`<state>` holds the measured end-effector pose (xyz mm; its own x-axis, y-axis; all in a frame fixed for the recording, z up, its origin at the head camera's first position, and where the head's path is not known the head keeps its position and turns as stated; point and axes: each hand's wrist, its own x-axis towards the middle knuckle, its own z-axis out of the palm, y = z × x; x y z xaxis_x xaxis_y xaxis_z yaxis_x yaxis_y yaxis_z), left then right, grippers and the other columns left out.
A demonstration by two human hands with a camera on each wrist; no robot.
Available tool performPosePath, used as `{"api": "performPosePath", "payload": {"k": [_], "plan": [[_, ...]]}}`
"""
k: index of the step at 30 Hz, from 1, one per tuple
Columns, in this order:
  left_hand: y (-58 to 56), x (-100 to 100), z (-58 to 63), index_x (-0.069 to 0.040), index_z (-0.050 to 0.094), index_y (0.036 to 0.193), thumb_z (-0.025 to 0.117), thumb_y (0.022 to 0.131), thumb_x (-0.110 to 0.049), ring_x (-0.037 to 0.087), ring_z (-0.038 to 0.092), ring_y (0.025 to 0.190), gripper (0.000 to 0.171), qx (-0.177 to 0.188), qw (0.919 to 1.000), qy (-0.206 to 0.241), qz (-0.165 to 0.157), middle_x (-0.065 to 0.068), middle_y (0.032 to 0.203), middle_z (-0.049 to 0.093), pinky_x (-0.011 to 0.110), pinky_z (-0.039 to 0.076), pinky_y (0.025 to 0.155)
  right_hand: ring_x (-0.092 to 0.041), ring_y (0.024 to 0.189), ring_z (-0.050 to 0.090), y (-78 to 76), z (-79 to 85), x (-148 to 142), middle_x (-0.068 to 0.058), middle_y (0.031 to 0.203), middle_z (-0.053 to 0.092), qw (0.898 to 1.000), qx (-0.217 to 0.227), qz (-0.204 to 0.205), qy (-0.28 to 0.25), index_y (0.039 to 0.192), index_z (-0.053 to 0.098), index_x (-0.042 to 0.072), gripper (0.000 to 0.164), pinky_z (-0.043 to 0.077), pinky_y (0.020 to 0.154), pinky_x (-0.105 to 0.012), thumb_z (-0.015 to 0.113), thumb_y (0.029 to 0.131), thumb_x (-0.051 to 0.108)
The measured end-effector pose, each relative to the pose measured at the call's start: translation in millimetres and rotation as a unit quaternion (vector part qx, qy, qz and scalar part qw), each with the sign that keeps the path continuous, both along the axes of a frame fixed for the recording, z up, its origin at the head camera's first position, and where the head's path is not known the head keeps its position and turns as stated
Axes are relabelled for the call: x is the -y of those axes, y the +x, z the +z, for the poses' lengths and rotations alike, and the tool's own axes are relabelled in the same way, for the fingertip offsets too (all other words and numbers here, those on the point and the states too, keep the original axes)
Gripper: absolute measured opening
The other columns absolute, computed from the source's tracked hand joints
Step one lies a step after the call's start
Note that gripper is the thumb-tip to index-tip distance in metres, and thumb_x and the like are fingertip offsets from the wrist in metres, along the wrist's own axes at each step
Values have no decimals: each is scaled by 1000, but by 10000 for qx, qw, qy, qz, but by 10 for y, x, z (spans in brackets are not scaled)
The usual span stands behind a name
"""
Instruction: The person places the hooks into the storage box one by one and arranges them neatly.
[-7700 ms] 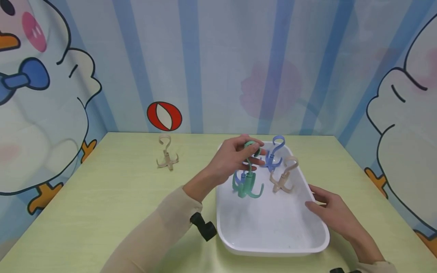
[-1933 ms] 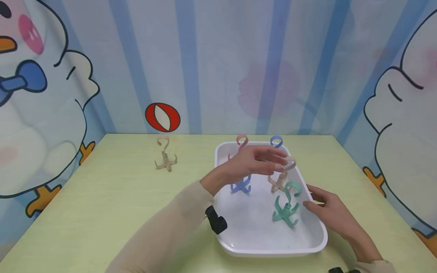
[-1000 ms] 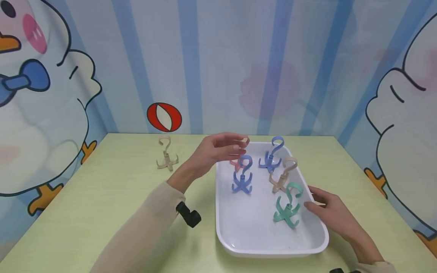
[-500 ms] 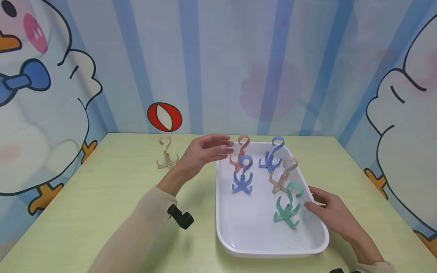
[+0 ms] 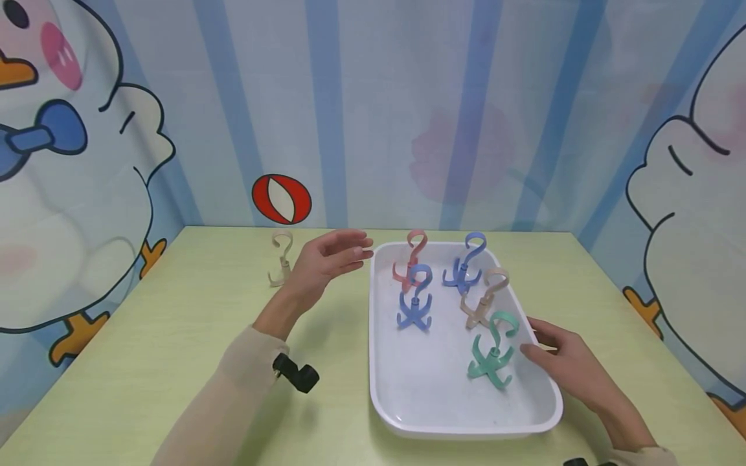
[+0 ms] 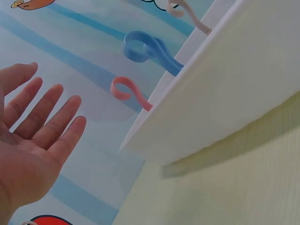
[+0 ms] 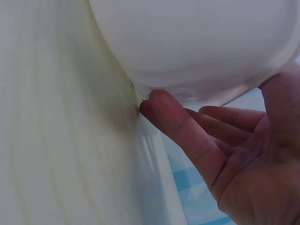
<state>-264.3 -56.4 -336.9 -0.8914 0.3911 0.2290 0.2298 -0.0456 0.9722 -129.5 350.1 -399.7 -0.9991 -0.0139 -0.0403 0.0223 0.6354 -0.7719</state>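
My left hand (image 5: 326, 262) hovers left of the white plastic tray (image 5: 402, 424), fingers extended and holding nothing; the left wrist view shows its palm bare. At the tray's right wall, my right hand (image 5: 562, 356) holds on, thumb at the rim and fingers against the outside. Several four-pronged hanging hooks stand inside: a pink hook (image 5: 412, 270) at the back left, a blue hook (image 5: 414, 310) before it, another blue hook (image 5: 462, 275) at the back right, a beige hook (image 5: 480, 307) and a green hook (image 5: 489, 362) along the right side.
Another beige hook (image 5: 283, 259) stands on the light yellow-green table (image 5: 175, 362) at the back left, partly hidden by my left hand. A printed backdrop (image 5: 379, 116) with blue stripes and cartoon figures rises behind the table.
Earlier my left hand held the green hook above the tray; that hook now stands inside, near the right wall. The left hand has withdrawn leftward past the rim. My right hand has stayed put.
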Motion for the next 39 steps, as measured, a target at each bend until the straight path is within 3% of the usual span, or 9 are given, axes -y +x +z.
{"api": "performPosePath", "payload": {"k": [9, 25, 31, 39], "plan": [[-12, 98, -34, -3, 59, 144, 64, 106, -13, 31, 67, 131, 40, 193, 9994, 132, 269, 20, 144, 64, 38, 55, 109, -36, 110, 74, 2, -1, 4, -36, 140, 61, 10000, -15, 9, -40, 158, 38, -9, 65, 64, 74, -30, 62, 105, 19], [-47, 337, 19, 2, 56, 146, 64, 106, -13, 9, 73, 115, 43, 186, 9952, 333, 904, 10, 135, 69, 32, 57, 106, -36, 110, 73, 3, -6, -1, -36, 140, 61, 10000, -36, 22, -7, 157, 38, -9, 65, 65, 74, -31, 63, 105, 19], [-51, 400, -1, -4, 61, 143, 65, 106, -14, 10, 74, 113, 39, 292, 9908, 363, 1273, 1, 128, 72, 33, 57, 106, -34, 108, 74, -5, -11, -5, -35, 139, 61, 10000, -29, 9, -19, 158, 38, -9, 65, 65, 73, -31, 63, 105, 19], [-59, 449, -39, -9, 63, 140, 65, 106, -19, 7, 73, 112, 36, 444, 9834, 279, 1740, 9, 137, 69, 34, 55, 109, -34, 109, 74, -6, -1, -1, -35, 140, 61, 10000, 3, -7, 5, 158, 37, -9, 65, 64, 73, -30, 63, 105, 19]]}}
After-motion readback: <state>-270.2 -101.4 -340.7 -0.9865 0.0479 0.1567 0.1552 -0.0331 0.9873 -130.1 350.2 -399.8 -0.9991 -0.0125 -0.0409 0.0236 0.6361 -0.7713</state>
